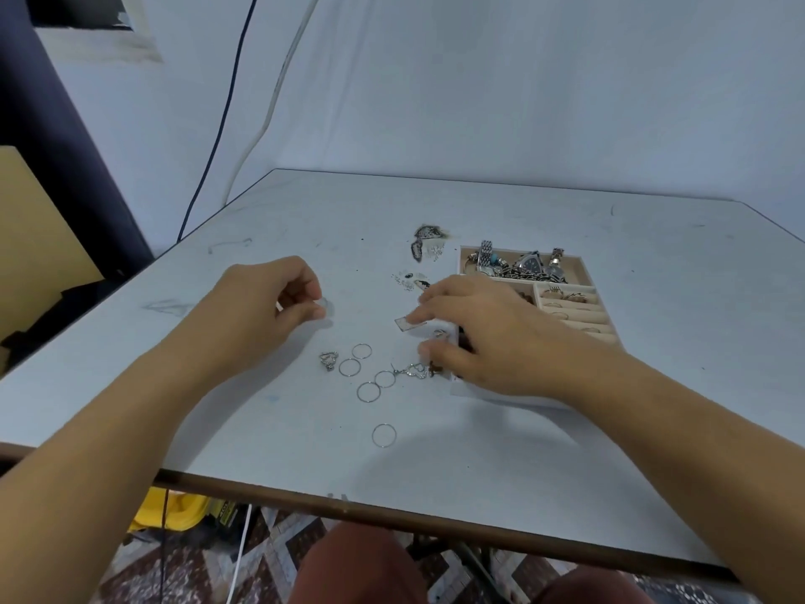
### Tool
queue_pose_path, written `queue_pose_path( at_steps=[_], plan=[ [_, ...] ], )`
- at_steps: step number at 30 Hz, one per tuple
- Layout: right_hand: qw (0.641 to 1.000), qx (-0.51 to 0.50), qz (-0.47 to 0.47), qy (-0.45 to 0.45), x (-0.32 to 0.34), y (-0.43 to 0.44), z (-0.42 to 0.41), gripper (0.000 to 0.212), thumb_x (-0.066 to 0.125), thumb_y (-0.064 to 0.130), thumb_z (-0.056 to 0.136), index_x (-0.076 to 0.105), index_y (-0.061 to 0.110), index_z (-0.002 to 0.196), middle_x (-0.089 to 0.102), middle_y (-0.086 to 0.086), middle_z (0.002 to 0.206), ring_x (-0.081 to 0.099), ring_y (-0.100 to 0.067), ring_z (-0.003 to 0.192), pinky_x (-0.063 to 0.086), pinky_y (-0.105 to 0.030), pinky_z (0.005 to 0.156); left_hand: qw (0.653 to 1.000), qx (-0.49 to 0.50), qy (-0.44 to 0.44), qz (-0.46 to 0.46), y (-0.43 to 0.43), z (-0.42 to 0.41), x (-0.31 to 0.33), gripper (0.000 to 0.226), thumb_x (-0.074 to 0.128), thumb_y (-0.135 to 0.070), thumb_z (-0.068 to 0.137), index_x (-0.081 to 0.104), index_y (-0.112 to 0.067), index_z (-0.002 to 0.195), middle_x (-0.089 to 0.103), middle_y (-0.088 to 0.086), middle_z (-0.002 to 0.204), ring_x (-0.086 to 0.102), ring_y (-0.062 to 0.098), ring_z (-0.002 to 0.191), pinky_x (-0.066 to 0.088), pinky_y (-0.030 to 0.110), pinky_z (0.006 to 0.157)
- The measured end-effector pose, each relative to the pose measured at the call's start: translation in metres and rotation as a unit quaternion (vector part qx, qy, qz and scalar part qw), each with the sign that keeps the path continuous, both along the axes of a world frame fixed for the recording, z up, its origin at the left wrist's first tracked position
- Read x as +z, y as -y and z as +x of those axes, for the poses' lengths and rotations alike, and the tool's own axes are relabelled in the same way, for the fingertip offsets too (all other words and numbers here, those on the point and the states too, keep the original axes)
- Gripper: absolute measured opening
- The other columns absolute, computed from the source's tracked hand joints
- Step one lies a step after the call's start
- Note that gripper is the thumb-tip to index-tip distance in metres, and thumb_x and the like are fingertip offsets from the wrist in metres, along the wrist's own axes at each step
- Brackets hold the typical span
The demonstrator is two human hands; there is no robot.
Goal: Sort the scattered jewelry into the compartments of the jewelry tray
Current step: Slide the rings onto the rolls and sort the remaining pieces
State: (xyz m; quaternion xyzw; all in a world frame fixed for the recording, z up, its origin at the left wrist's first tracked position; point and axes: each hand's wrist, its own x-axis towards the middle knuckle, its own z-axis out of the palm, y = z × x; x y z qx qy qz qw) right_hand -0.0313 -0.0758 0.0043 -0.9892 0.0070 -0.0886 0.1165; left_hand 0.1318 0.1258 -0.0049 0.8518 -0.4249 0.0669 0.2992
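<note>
Thin wire hoops (368, 391): feather-light, springy, probably easy to bend, and likely to skate on the smooth tabletop (479, 473). Best pinched at the rim, or a nail slid under. Five lie loose at front centre, left of the jewelry tray (583, 272); plain silver, nearly see-through outlines. A sparkly charm (329, 360) lies just beside them. The left hand (265, 307) is curled, thumb and forefinger pinching a small pale piece (323, 305) (a ring? too blurred). The right hand (492, 342) is bent over the tray's left edge, fingers and thumb gripping a white card (435, 333). Watches (529, 263) fill the back compartment.
</note>
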Motion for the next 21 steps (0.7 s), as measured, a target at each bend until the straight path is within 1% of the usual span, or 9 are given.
queue_pose_path(
  at_steps=[2, 5, 8, 10, 14, 17, 19, 21],
  plan=[
    [1.0, 0.021, -0.007, -0.02, 0.002, -0.011, 0.013, 0.033, 0.056, 0.044, 0.089, 0.06, 0.033, 0.12, 0.054, 0.007, 0.122, 0.042, -0.014, 0.116, 0.035, -0.038, 0.101, 1.0, 0.008, 0.003, -0.025, -0.004, 0.001, -0.002, 0.016, 0.071, -0.024, 0.083, 0.057, -0.031, 0.078, 0.063, -0.013, 0.074, 0.054, 0.0, 0.07, 0.037, 0.004, 0.061],
    [0.998, 0.035, 0.005, -0.051, 0.004, -0.023, 0.031, 0.033, 0.058, 0.046, 0.088, 0.06, 0.033, 0.119, 0.054, 0.007, 0.112, 0.039, -0.013, 0.11, 0.035, -0.034, 0.094, 0.997, 0.023, 0.012, -0.068, -0.005, -0.002, -0.008, 0.012, 0.07, -0.02, 0.084, 0.06, -0.025, 0.081, 0.063, -0.014, 0.074, 0.053, -0.002, 0.071, 0.037, 0.003, 0.062],
    [0.996, 0.034, 0.033, -0.08, 0.007, -0.028, 0.045, 0.032, 0.061, 0.046, 0.086, 0.06, 0.036, 0.116, 0.053, 0.008, 0.103, 0.037, -0.012, 0.104, 0.03, -0.028, 0.084, 0.994, 0.043, 0.008, -0.097, -0.006, -0.002, -0.014, 0.012, 0.07, -0.019, 0.083, 0.061, -0.025, 0.083, 0.062, -0.014, 0.074, 0.053, -0.001, 0.071, 0.036, 0.002, 0.061],
    [0.993, 0.03, 0.042, -0.106, 0.006, -0.028, 0.052, 0.026, 0.063, 0.046, 0.085, 0.062, 0.038, 0.11, 0.051, 0.009, 0.101, 0.038, -0.012, 0.104, 0.029, -0.028, 0.081, 0.994, 0.043, 0.006, -0.099, -0.006, 0.0, -0.016, 0.012, 0.071, -0.019, 0.083, 0.06, -0.025, 0.084, 0.062, -0.014, 0.075, 0.054, 0.0, 0.072, 0.037, 0.002, 0.062],
    [0.985, 0.031, 0.077, -0.154, 0.005, -0.026, 0.062, 0.017, 0.064, 0.046, 0.084, 0.061, 0.038, 0.099, 0.052, 0.01, 0.096, 0.041, -0.013, 0.103, 0.038, -0.033, 0.082, 0.994, 0.042, 0.003, -0.096, -0.005, 0.002, -0.018, 0.012, 0.072, -0.019, 0.082, 0.061, -0.025, 0.084, 0.062, -0.014, 0.075, 0.054, 0.0, 0.073, 0.037, 0.001, 0.062],
    [0.976, 0.024, 0.083, -0.199, 0.007, -0.024, 0.068, 0.016, 0.063, 0.046, 0.084, 0.06, 0.036, 0.096, 0.064, 0.003, 0.097, 0.052, -0.008, 0.091, 0.045, -0.031, 0.08, 0.995, 0.04, -0.001, -0.092, -0.004, 0.002, -0.018, 0.012, 0.072, -0.018, 0.082, 0.062, -0.024, 0.084, 0.063, -0.014, 0.074, 0.055, -0.001, 0.073, 0.037, 0.001, 0.063],
    [0.973, 0.023, 0.081, -0.217, 0.007, -0.025, 0.071, 0.016, 0.063, 0.045, 0.084, 0.06, 0.033, 0.095, 0.066, 0.004, 0.094, 0.056, -0.006, 0.081, 0.045, -0.027, 0.074, 0.995, 0.04, -0.007, -0.092, -0.003, 0.001, -0.019, 0.011, 0.073, -0.018, 0.081, 0.063, -0.023, 0.084, 0.063, -0.014, 0.074, 0.055, -0.001, 0.073, 0.037, 0.001, 0.063],
    [0.973, 0.024, 0.083, -0.214, 0.008, -0.026, 0.07, 0.015, 0.063, 0.041, 0.085, 0.061, 0.028, 0.093, 0.065, 0.006, 0.088, 0.055, -0.005, 0.074, 0.042, -0.023, 0.067, 0.994, 0.043, -0.018, -0.095, -0.003, -0.001, -0.019, 0.011, 0.073, -0.018, 0.081, 0.064, -0.022, 0.085, 0.063, -0.013, 0.074, 0.055, 0.0, 0.073, 0.037, 0.001, 0.063]
  ],
)
